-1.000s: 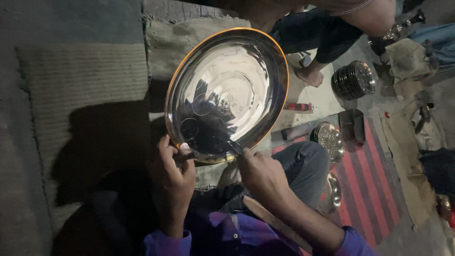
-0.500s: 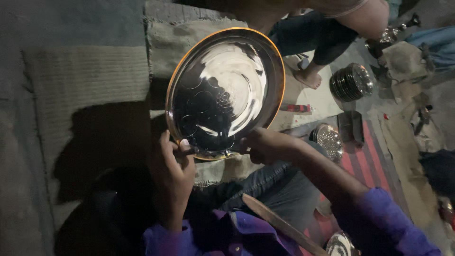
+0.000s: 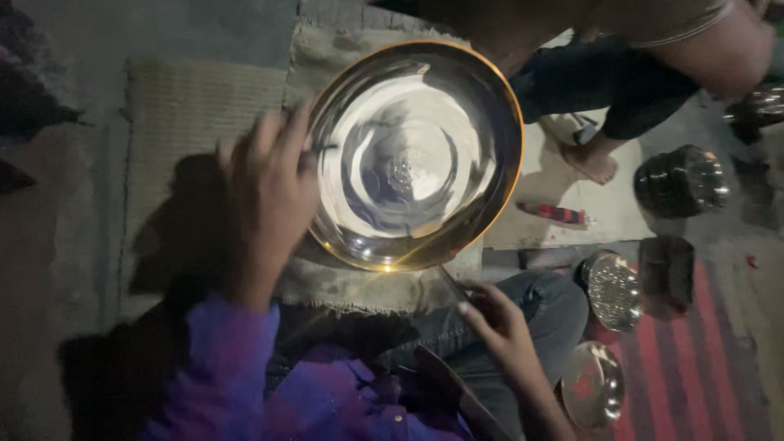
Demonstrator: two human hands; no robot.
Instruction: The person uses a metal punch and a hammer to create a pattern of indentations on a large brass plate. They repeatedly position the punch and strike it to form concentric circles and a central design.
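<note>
A: Left hand (image 3: 269, 184)?
B: Raised at the left rim of the plate (image 3: 416, 155), fingers loosely spread over the edge. Touching the rim or just above it, impossible to tell. Not clenched.

A: And the plate?
B: Large, round, shiny metal with a golden rim. Tilted up toward the camera, over the burlap mat (image 3: 359, 282), just beyond the knees.

A: Right hand (image 3: 502, 327)?
B: Low, over the jeans, below the plate's lower edge. Fingers curled round a thin tool (image 3: 454, 286), tip pointing up at the rim. Pinched tight or only cradled, hard to say; blurred there.

A: Around it?
B: Purple sleeve (image 3: 229, 367) on the left arm. To the right, a small embossed dish (image 3: 614, 290) and a plain one (image 3: 592, 384) on a red striped rug (image 3: 702, 367). A dark metal pot (image 3: 682, 181) farther right. A red tool (image 3: 555, 214) lying on the floor beside the plate. Another person's bare foot (image 3: 590, 162) beyond it.
</note>
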